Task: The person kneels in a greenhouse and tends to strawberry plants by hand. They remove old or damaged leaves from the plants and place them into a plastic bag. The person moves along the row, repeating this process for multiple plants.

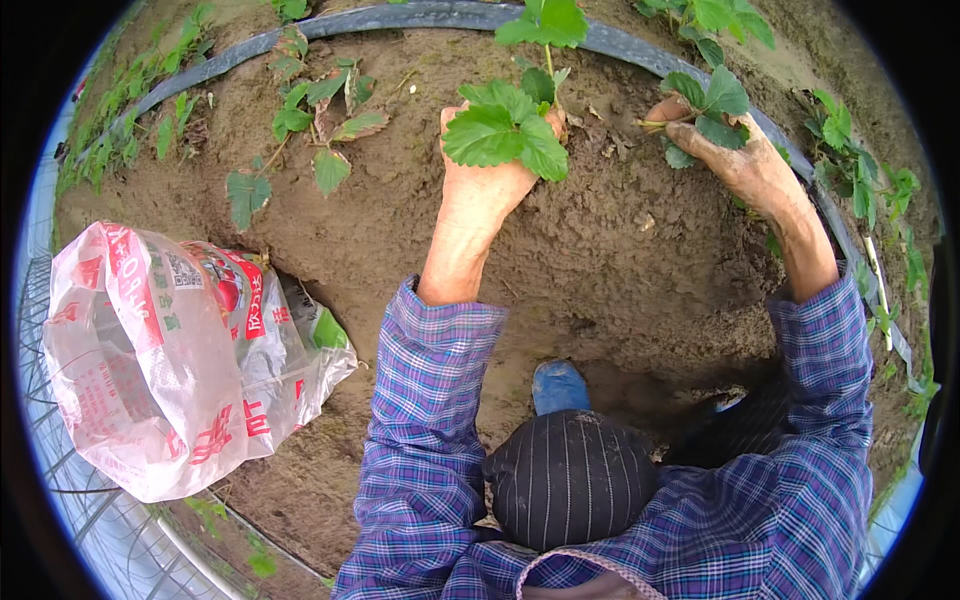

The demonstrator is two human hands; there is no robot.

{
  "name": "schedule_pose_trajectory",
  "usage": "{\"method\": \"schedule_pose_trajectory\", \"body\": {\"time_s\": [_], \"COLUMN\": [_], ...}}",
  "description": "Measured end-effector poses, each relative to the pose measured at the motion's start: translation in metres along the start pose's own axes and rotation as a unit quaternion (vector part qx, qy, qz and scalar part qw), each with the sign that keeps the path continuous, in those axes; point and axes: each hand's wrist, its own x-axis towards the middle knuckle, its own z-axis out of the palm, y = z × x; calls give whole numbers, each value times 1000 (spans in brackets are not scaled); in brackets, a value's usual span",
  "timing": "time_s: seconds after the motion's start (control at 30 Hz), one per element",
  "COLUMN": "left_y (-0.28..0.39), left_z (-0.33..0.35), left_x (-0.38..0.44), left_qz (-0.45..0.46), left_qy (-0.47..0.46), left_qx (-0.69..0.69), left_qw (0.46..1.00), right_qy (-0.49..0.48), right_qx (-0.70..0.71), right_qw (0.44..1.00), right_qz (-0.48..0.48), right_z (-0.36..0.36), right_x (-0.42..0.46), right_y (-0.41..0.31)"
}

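My left hand reaches to the base of a strawberry plant on the soil bed. Green leaves cover most of its fingers, so their grip is hidden. To the right, my right hand pinches detached-looking strawberry leaves between thumb and fingers. Thin stems stick out from the left side of that pinch. Soil clings to the right hand's fingers. Bare brown soil lies between the two hands.
An open, printed plastic bag stands at the left. A flat dark drip hose curves along the bed behind the plants. Another strawberry plant with browned leaves grows at upper left, and more plants stand at right. A blue shoe is below.
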Motion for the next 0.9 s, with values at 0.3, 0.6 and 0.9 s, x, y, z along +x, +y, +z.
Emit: {"method": "schedule_pose_trajectory", "body": {"time_s": [0.3,0.6,0.9], "left_y": [-10,21,33], "left_z": [10,20,12], "left_x": [-21,-44,-51], "left_qz": [150,151,108], "left_qy": [125,176,183], "left_qx": [103,129,108], "left_qw": [975,964,971], "right_qy": [-34,-47,-145], "right_qx": [91,394,-69], "right_qw": [971,898,987], "right_qz": [219,189,-10], "right_z": [19,35,29], "right_x": [16,23,40], "right_y": [-35,0,14]}}
